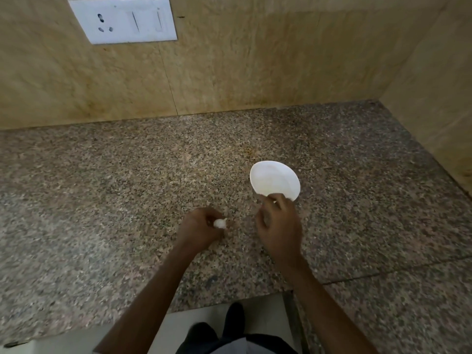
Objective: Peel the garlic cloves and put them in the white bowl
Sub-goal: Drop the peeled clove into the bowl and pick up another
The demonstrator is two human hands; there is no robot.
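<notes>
A white bowl sits on the speckled granite counter, right of centre, and looks empty. My left hand rests on the counter with its fingers closed on a white garlic bulb. My right hand is just below the bowl's near rim, covering part of it. Its fingertips are pinched on a small pale piece, too small to identify.
A beige tiled wall rises behind the counter with a white switch and socket plate at upper left. A second wall closes the right side. The counter's front edge runs near my legs.
</notes>
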